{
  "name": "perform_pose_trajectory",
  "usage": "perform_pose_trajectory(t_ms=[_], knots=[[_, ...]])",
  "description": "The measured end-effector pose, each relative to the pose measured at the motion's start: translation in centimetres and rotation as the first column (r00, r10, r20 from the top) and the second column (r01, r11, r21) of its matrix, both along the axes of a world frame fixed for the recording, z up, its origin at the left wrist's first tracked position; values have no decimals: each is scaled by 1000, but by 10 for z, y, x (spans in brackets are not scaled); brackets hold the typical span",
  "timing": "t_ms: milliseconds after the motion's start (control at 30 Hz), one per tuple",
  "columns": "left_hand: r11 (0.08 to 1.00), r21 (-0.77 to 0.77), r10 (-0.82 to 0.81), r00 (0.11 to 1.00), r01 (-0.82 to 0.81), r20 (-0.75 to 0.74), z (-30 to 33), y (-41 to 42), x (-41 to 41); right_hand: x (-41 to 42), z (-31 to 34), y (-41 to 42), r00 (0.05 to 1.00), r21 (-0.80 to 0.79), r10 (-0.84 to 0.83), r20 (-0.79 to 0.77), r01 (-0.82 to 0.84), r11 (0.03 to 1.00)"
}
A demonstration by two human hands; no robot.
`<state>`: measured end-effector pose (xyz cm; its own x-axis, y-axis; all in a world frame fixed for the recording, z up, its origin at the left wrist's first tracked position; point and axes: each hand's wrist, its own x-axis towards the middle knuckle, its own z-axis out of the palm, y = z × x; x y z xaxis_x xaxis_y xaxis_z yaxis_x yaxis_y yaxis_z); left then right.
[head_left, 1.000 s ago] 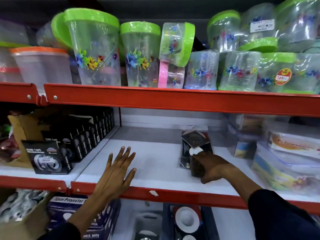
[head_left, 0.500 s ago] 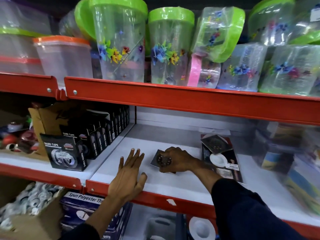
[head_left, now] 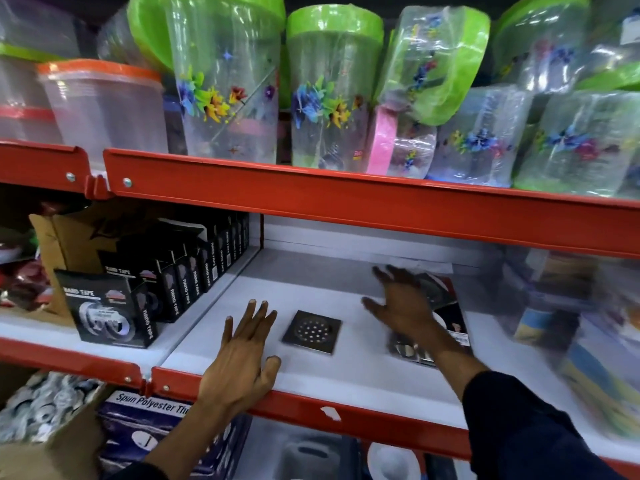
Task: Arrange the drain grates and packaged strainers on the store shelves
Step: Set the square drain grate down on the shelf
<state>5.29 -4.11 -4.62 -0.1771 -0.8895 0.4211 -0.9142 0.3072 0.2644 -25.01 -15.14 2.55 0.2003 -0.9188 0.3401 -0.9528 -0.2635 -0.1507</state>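
The right hand [head_left: 401, 306] has let go of the drain grate [head_left: 311, 331], now spread empty; left hand [head_left: 242, 355] stays flat, empty.

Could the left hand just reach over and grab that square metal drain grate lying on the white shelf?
Probably yes. The left hand rests flat on the white shelf right beside the drain grate, with only bare shelf between them. The right hand is off to the other side, over the packaged strainers, so nothing blocks it.

White shelf [head_left: 346, 372] carries a square drain grate [head_left: 311, 331], possibly packaged strainers [head_left: 446, 323], blurred.
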Motion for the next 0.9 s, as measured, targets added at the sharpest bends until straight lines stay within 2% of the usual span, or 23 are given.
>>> perform_pose_trajectory(t_ms=[67, 133, 200, 267, 367, 400, 467, 500, 567, 633, 700, 900], knots=[[1000, 7, 10, 1000, -10, 11, 0, 0, 0, -33, 5, -4, 970, 27, -238, -46, 239, 971], [1000, 10, 18, 1000, -18, 10, 1, 0, -1, -59, 3, -7, 927, 125, -363, -91, 373, 920], [1000, 10, 19, 1000, -19, 6, 2, 1, -2, -71, 0, -10, 927, 217, -358, -113, 374, 902], [1000, 10, 22, 1000, -22, 3, 2, 1, -2, -76, -2, -13, 936, 223, -346, -60, 351, 909], [1000, 8, 20, 1000, -20, -7, 3, 2, -3, -75, 2, -14, 924, 61, -372, -85, 377, 924], [1000, 6, 21, 1000, -21, -7, 4, 2, -3, -70, 6, -13, 936, -16, -349, -51, 348, 937], [1000, 6, 28, 1000, -28, -4, 4, 2, -3, -53, 13, -7, 987, -117, -141, 74, 149, 982], [1000, 4, 29, 1000, -29, -2, 4, 1, -3, -41, 15, -3, 988, -97, 8, 154, 7, 995], [1000, -1, 28, 1000, -28, 5, 3, 2, -3, -10, 14, 5, 937, 87, 253, 240, -280, 956], [1000, -2, 28, 1000, -28, 3, 3, 2, -3, 22, 4, 9, 901, 216, 404, 160, -431, 876], [1000, 8, 30, 1000, -30, 2, 2, 2, -6, 43, -10, 8, 905, 317, 413, 101, -423, 849], [999, 13, 33, 999, -32, -13, 5, 1, -3, 71, -24, 0, 923, 444, 384, 9, -348, 826]])
